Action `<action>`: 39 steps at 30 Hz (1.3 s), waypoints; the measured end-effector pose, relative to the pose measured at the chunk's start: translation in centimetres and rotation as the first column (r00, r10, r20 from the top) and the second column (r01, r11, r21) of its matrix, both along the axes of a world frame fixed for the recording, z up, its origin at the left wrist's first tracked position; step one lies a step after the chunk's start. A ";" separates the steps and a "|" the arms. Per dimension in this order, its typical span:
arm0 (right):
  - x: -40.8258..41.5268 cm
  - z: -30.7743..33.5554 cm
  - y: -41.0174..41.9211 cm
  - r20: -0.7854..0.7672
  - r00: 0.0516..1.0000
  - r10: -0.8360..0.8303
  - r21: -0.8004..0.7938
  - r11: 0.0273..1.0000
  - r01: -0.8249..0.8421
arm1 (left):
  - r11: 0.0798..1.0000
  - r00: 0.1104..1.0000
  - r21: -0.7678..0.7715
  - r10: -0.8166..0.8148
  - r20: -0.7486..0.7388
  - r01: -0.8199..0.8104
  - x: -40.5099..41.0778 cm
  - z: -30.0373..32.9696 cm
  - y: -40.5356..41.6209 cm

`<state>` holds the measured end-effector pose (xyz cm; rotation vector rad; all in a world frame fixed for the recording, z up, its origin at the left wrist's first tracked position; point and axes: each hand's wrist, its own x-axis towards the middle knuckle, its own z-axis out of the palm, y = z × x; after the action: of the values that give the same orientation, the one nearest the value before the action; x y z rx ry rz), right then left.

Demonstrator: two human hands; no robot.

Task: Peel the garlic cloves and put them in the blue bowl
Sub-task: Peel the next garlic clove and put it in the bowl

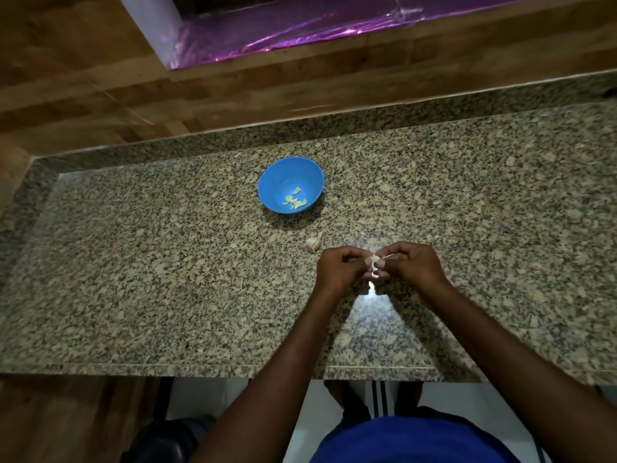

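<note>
Two bare hands meet just right of the frame's centre, above a speckled granite table (167,262) that spans the picture from edge to edge. Going from the left, that side of the table shows only its stone surface, with wood-grain panelling (83,78) filling the upper left of the frame. Toward the middle, slightly above centre, the blue bowl (291,184) sits upright on the table, and several pale peeled cloves (294,202) lie together on its bottom. Below and a little right of the bowl, apart from it, a piece of garlic bulb (314,242) in its papery skin rests on the stone, just beside the left hand (340,267). That hand has its fingers curled, pinching a small garlic clove (376,262) from the left, and the right hand (410,262) pinches the same clove from the right with its fingers curled too, so the clove sits between the two sets of fingertips, held above the table. A bright glare lies on the stone right under the hands. Both forearms run down toward the lower right of the frame, where a blue garment (417,442) shows. A shiny purple sheet (300,31) stretches across the upper middle and upper right.
</note>
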<state>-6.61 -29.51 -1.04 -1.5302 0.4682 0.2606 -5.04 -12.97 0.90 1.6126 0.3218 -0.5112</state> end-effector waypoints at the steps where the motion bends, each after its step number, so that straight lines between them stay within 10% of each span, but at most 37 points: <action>1: 0.1 0.0 -0.1 0.017 0.999 0.030 -0.030 0.999 -0.030 | 1.000 1.000 -0.020 0.009 -0.016 -0.010 0.1 0.2 0.0; 12: 1.2 2.0 -0.9 -0.054 0.921 0.385 0.069 0.922 -0.382 | 0.996 0.991 -0.090 0.004 0.132 0.008 0.2 0.7 0.0; 22: 2.3 3.9 -1.3 -0.445 0.840 0.311 0.588 0.809 0.011 | 0.983 0.885 0.153 -0.157 0.437 0.099 0.3 1.1 0.2; 26: 1.1 3.8 -0.2 -0.194 0.966 0.173 0.121 0.981 -0.152 | 1.000 0.981 0.003 0.009 0.196 -0.010 0.6 1.5 -0.4; 30: 0.0 2.7 0.5 0.220 0.929 0.297 -0.658 0.749 -0.084 | 0.965 0.971 -0.166 0.174 -0.166 -0.202 0.9 1.0 -0.7; 39: -0.2 0.8 -1.0 0.046 0.947 0.318 -0.594 0.771 -0.230 | 0.976 0.988 -0.184 0.096 -0.118 -0.117 0.2 -1.4 0.7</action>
<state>-6.81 -30.49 -0.19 -2.2172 0.2048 0.2404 -4.79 -12.22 -0.49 1.3774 0.4258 -0.5318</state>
